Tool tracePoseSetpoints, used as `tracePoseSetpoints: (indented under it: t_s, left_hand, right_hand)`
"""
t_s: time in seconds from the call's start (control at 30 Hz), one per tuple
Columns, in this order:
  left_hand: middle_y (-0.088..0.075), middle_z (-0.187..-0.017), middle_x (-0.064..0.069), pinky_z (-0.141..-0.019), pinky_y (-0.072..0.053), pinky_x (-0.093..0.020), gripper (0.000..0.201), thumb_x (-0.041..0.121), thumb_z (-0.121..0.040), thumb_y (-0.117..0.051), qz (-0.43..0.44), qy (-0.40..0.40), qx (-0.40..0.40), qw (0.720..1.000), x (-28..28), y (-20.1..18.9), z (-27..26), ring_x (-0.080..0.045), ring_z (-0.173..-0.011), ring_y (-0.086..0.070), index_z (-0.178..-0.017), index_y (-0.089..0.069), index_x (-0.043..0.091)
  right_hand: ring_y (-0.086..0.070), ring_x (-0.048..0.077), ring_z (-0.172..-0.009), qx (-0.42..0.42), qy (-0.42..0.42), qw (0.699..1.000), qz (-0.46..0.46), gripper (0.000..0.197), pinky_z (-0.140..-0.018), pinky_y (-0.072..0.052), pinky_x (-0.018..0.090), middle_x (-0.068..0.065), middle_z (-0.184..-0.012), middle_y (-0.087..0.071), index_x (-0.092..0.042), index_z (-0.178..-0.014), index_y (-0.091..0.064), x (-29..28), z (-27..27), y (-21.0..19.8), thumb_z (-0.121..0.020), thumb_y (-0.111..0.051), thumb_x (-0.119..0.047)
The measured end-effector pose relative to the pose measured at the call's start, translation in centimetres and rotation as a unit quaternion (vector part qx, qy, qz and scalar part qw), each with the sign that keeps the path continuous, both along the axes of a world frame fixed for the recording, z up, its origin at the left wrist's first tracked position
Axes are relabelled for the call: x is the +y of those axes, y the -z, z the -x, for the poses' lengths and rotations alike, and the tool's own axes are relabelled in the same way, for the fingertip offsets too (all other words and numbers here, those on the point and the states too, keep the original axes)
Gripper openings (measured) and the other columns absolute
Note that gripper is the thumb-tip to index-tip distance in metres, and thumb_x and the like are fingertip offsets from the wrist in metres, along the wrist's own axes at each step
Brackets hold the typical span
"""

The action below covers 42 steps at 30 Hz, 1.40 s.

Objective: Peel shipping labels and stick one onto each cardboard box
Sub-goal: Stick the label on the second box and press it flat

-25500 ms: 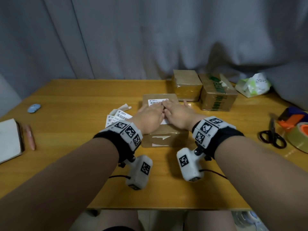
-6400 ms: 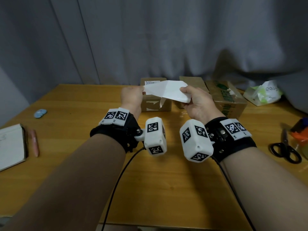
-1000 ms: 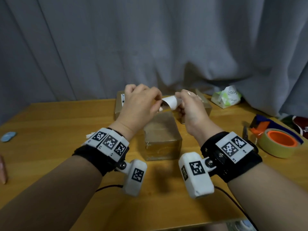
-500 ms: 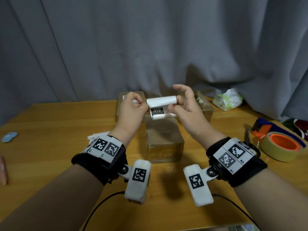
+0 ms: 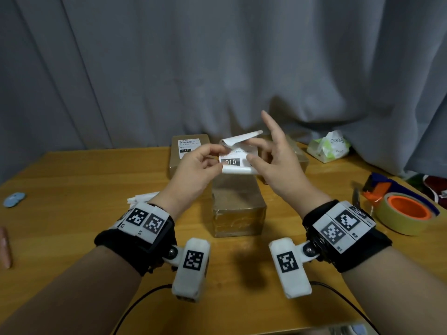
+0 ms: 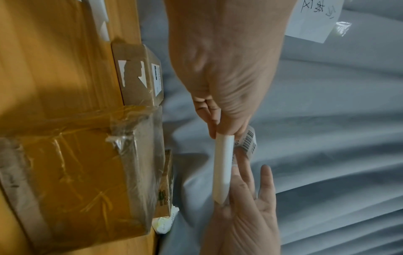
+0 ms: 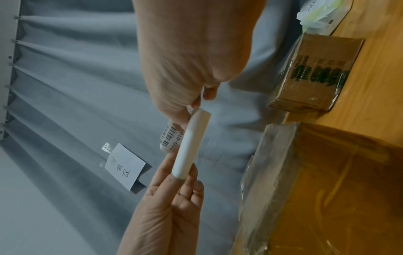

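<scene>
Overhead, a grey curtain (image 5: 217, 68) fills the background behind a wooden tabletop (image 5: 72, 213). Three cardboard boxes sit on it: a tape-wrapped box (image 5: 238, 209) nearest the person, directly below the hands; a labelled box (image 5: 186, 151) behind it to the left, with a white label already on its top face; and a box with green print (image 7: 316, 74) behind to the right, mostly hidden by the right hand in the head view. A roll of yellow tape with an orange core (image 5: 406, 213) lies at the right edge, a tissue pack (image 5: 329, 146) near the curtain, a few white paper strips (image 5: 142, 198) by the left wrist, and a small blue object (image 5: 13, 199) far left. Both hands are raised above the tape-wrapped box, holding a shipping label (image 5: 238, 155) between them, clear of every box. The left hand (image 5: 196, 170) pinches the label's left edge between thumb and curled fingers. The right hand (image 5: 278, 160) pinches the right edge with thumb and a finger, while the remaining fingers are extended upward. The label is curled: its lower edge rolls into a tube, and a white strip at the top is lifted away from the printed face. Print reading "010" and a barcode are visible.
</scene>
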State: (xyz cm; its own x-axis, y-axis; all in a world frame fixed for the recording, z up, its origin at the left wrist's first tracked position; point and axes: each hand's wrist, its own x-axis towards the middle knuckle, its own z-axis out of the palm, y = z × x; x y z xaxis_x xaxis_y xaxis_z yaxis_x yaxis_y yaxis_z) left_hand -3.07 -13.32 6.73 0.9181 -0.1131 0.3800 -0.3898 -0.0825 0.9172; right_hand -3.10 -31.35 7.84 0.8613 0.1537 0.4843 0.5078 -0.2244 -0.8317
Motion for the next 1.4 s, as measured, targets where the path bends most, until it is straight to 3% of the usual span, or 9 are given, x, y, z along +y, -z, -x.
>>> tracePoseSetpoints:
  t_s: [0.17,0.37,0.53,0.73,0.93,1.03,1.17,1.27,1.4]
  left_hand:
    - [-0.068,-0.089,0.0,-0.083,-0.051,-0.018,0.04,-0.007,-0.082,-0.061,0.0,0.046,0.047,0.998,0.6,0.0,0.1,-0.008,-0.086,-0.064,-0.108,-0.058,0.024]
    - [-0.068,-0.08,0.002,-0.07,-0.047,-0.007,0.038,-0.004,-0.084,-0.061,-0.069,0.021,0.094,0.993,0.8,0.4,-0.6,0.004,-0.07,-0.064,-0.119,-0.055,0.006]
    - [-0.065,-0.108,-0.001,-0.074,-0.044,-0.007,0.04,0.01,-0.08,-0.07,-0.16,-0.019,0.113,0.98,0.3,0.7,-2.0,-0.01,-0.094,-0.06,-0.119,-0.06,0.008]
    - [-0.061,-0.109,-0.003,-0.067,-0.042,0.003,0.028,0.001,-0.082,-0.066,-0.165,-0.051,0.1,0.98,-0.1,1.4,-3.1,-0.009,-0.091,-0.055,-0.11,-0.064,0.001]
    - [-0.064,-0.093,-0.004,-0.072,-0.049,-0.016,0.023,0.002,-0.078,-0.071,-0.129,-0.053,0.113,0.984,0.0,2.2,-3.4,-0.009,-0.072,-0.058,-0.093,-0.065,0.019]
    - [-0.065,-0.098,0.0,-0.078,-0.047,-0.023,0.025,0.003,-0.078,-0.071,-0.126,-0.057,0.111,0.984,0.2,2.2,-3.4,-0.006,-0.07,-0.056,-0.091,-0.065,0.023]
    - [-0.063,-0.098,0.0,-0.082,-0.045,-0.02,0.026,0.003,-0.078,-0.072,-0.154,-0.07,0.113,0.979,0.5,2.0,-3.4,-0.011,-0.082,-0.056,-0.098,-0.066,0.018]
    - [-0.06,-0.101,-0.003,-0.076,-0.047,-0.013,0.03,0.001,-0.077,-0.071,-0.172,-0.071,0.127,0.974,0.6,1.6,-3.6,-0.012,-0.091,-0.057,-0.105,-0.066,0.01]
    - [-0.058,-0.087,-0.005,-0.05,-0.046,-0.007,0.033,-0.006,-0.078,-0.068,-0.164,-0.046,0.177,0.969,0.5,0.9,-3.8,-0.009,-0.065,-0.054,-0.109,-0.063,0.001]
  right_hand:
    - [-0.057,0.012,-0.119,0.086,-0.068,0.994,-0.029,0.078,-0.091,-0.051,0.033,0.004,-0.127,-0.062,-0.038,-0.139,-0.032,-0.6,-0.4,0.5,-0.083,-0.063,0.005]
    - [-0.06,0.035,-0.111,0.154,-0.051,0.985,-0.052,0.061,-0.09,-0.052,0.04,0.002,-0.11,-0.069,-0.032,-0.121,-0.046,-0.2,-1.3,1.5,-0.081,-0.063,0.011]
    - [-0.065,0.006,-0.087,0.175,-0.022,0.984,0.017,0.069,-0.074,-0.052,0.023,0.0,-0.111,-0.069,-0.024,-0.137,-0.038,0.4,-2.1,1.8,-0.082,-0.062,0.011]
    - [-0.062,0.011,-0.101,0.198,0.042,0.978,0.051,0.06,-0.087,-0.051,0.028,-0.002,-0.105,-0.069,-0.022,-0.136,-0.04,0.5,-2.7,2.4,-0.085,-0.064,0.0]
    - [-0.057,0.02,-0.096,0.179,0.142,0.968,0.107,0.033,-0.08,-0.053,0.035,0.005,-0.106,-0.057,-0.022,-0.096,-0.052,0.9,-3.6,2.7,-0.077,-0.071,-0.002]
    - [-0.055,0.02,-0.084,0.193,0.136,0.966,0.109,0.025,-0.073,-0.049,0.032,0.003,-0.088,-0.058,-0.021,-0.073,-0.057,1.0,-3.8,2.7,-0.076,-0.072,-0.001]
    - [-0.06,0.021,-0.089,0.232,0.116,0.959,0.117,0.015,-0.081,-0.054,0.034,0.004,-0.086,-0.065,-0.014,-0.073,-0.068,1.3,-3.8,2.1,-0.077,-0.072,0.0]
    - [-0.06,0.023,-0.099,0.26,0.111,0.949,0.136,0.01,-0.09,-0.053,0.039,0.009,-0.101,-0.067,-0.011,-0.08,-0.072,1.5,-3.9,1.7,-0.079,-0.071,-0.001]
    - [-0.059,0.023,-0.099,0.281,0.11,0.941,0.149,0.007,-0.089,-0.053,0.037,0.01,-0.102,-0.066,-0.009,-0.081,-0.072,1.7,-4.1,1.3,-0.08,-0.071,-0.002]
